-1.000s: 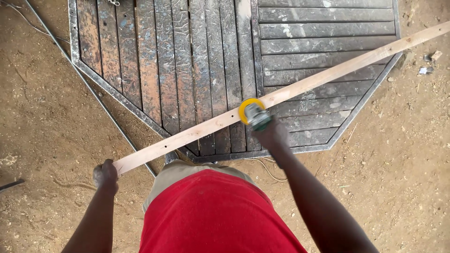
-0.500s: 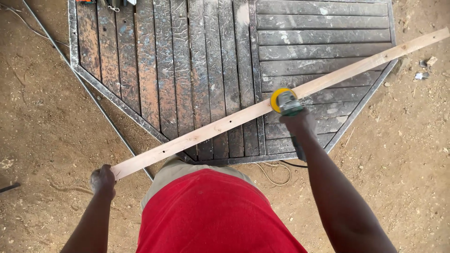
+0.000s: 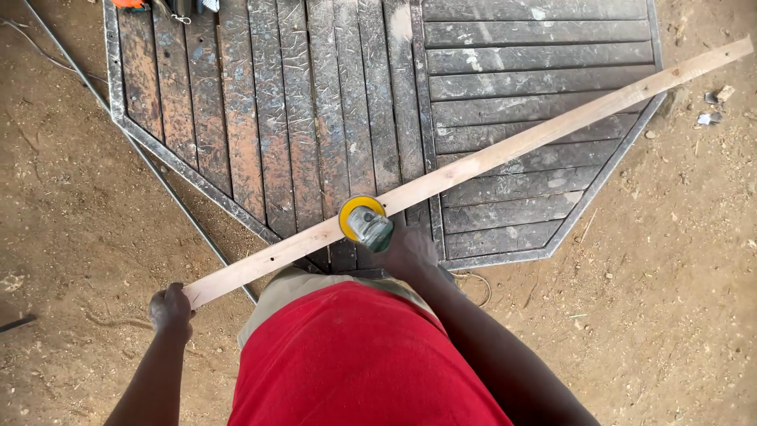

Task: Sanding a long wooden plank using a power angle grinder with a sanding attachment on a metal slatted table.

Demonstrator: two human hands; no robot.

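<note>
Looking down from the head camera, a red shirt (image 3: 355, 363) is seen nearest, filling the bottom of the view. Just beyond it, the left hand (image 3: 171, 310) is clenched around the near end of a long pale wooden strip (image 3: 473, 167), which is held slanting from lower left to upper right. The right hand (image 3: 406, 251) is closed on a small grinder (image 3: 371, 226), whose yellow disc (image 3: 353, 214) is pressed against the strip's near edge, roughly a third of the way along from the held end. A small dark hole is seen in the wood between the two hands.

Beneath the strip, a grey metal gate panel (image 3: 315, 118) of worn slats is laid flat on the brown dirt ground (image 3: 63, 197), its corners cut at angles; the slats run one way on its left part and across on its right. A thin metal rod (image 3: 158, 170) is laid on the dirt alongside the panel's left edge. Farther off, the strip's far end is carried past the panel's right corner, near a few pale stones (image 3: 714, 106). At the panel's top edge, an orange object (image 3: 128, 4) is partly cut off.
</note>
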